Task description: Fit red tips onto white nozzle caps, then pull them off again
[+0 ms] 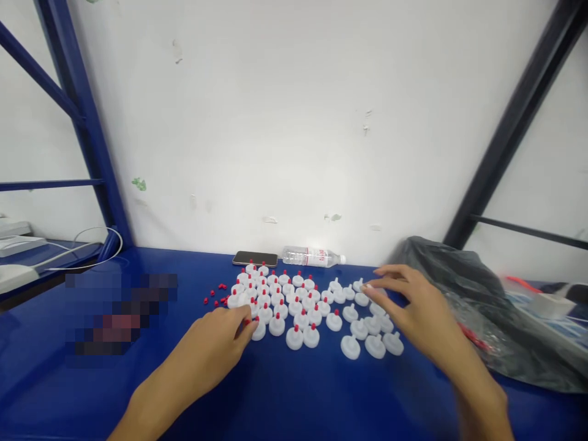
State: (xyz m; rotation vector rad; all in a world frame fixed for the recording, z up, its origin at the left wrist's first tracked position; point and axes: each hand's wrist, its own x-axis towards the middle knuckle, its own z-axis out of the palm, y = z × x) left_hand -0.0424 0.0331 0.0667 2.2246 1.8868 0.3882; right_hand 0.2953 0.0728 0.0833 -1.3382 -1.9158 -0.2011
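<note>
Several white round plastic caps (294,303) lie in rows on the blue table (285,392); those on the left carry small red plugs, those on the right (374,346) are plain white. My left hand (215,340) rests at the left end of the rows, fingertips pinched on a small red plug (247,322) beside a cap. My right hand (408,306) hovers over the plain caps, its fingertips closed on a white cap (369,286). Loose red plugs (215,297) are scattered left of the rows.
A phone (255,258) and a lying water bottle (312,256) sit by the wall. A dark plastic bag (478,306) bulges at the right. Blue rack posts (87,122) and a white cable (98,245) stand left; a blurred patch covers part of the table.
</note>
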